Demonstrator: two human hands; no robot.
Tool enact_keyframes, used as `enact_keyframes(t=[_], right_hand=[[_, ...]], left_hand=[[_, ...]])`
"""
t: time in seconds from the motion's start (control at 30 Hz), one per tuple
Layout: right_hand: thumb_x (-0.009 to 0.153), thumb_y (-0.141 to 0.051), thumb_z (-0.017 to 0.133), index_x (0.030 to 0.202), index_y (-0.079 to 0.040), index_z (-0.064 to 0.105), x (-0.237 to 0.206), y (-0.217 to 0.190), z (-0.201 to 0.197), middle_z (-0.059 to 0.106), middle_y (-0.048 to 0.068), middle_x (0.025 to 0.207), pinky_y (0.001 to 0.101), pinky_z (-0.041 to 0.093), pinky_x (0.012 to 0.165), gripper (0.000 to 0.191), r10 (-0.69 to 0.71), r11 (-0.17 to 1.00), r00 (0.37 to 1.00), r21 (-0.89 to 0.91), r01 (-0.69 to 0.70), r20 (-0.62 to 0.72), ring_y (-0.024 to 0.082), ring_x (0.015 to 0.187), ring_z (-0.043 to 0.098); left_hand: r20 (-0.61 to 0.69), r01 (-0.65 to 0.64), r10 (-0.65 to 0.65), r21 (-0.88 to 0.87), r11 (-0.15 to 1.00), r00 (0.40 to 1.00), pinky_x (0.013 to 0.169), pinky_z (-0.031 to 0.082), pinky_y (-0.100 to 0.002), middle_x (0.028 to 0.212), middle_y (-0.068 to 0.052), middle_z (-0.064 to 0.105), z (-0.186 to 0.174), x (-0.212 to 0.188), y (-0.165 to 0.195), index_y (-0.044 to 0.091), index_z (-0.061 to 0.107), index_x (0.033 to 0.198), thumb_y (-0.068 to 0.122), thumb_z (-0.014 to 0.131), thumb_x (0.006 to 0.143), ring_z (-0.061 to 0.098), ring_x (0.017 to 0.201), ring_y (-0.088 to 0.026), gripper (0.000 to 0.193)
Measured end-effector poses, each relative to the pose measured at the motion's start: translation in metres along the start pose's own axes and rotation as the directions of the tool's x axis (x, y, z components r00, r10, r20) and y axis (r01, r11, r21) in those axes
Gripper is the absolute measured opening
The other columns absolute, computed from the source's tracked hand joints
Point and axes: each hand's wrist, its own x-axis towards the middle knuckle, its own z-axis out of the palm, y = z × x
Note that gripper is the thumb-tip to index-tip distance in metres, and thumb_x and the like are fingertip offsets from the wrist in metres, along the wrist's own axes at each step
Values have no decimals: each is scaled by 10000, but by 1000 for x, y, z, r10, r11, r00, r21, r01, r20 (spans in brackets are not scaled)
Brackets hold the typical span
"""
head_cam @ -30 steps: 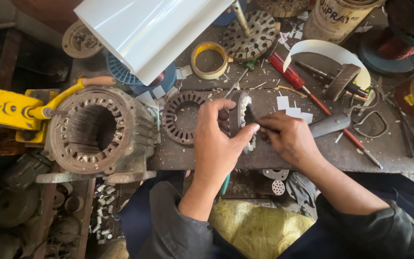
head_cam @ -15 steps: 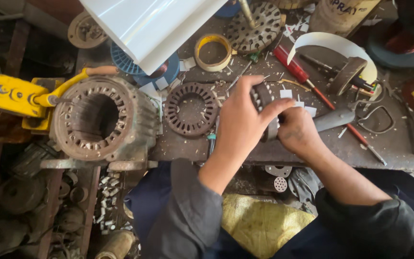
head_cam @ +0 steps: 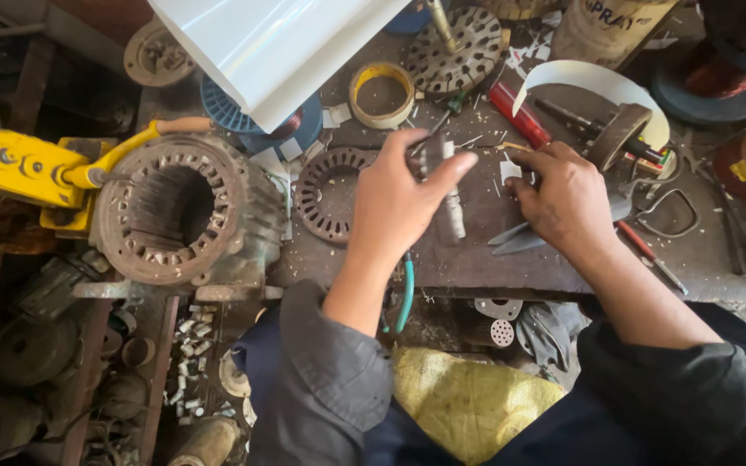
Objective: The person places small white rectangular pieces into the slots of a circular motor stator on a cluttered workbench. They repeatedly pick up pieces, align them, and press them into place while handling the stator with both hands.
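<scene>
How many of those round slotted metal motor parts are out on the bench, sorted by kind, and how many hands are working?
Big motor housing with slotted core: 1
Flat slotted ring: 1
Perforated round disc: 1
Slotted part held in the left hand: 1
Hands, with the right hand: 2
Total: 4 metal parts, 2 hands
</scene>
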Motion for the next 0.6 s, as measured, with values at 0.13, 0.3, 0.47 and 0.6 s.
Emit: enact_keyframes(t=[0.13, 0.3, 0.47, 0.6], right_hand=[[870, -208, 773, 1113, -54, 770, 0, -9, 5, 718, 175, 1012, 444, 558, 801, 287, -25, 997, 1000, 80, 26, -7, 366, 899, 704], [881, -272, 766, 1047, -103, 799, -5, -21, 23, 754, 178, 885, 429, 564, 743, 240, 235, 930, 892, 177, -321, 386, 342, 810, 737], [790, -193, 820, 1027, 5, 769, 2, -11, 29, 775, 183, 828, 378, 572, 680, 313, 328, 827, 818, 275, -490, 472, 198, 730, 719], [685, -271, 874, 1112, -2, 754, -4, -7, 30, 792, 67, 886, 281, 563, 664, 518, 175, 558, 863, 674, -484, 475, 47, 746, 698]], left_hand=[[-43, -3, 0, -62, 998, 999, 787, 571, -308, 977, -106, 766, -11, -6, -5, 38, 650, 1247, 526, 781, 841, 760, 887, -191, 648], [93, 72, -51, -245, 967, 994, 744, 576, -330, 951, -115, 760, -2, -8, -11, 40, 613, 1255, 482, 771, 836, 742, 870, -238, 630], [388, 410, -159, -740, 533, 908, 726, 592, -444, 922, -159, 726, 18, 1, -30, 68, 606, 1309, 309, 640, 947, 716, 813, -314, 436], [-109, -139, 141, 29, 990, 984, 830, 560, -442, 1081, -209, 744, 29, -4, -50, 64, 655, 1294, 85, 684, 925, 720, 982, -389, 370]])
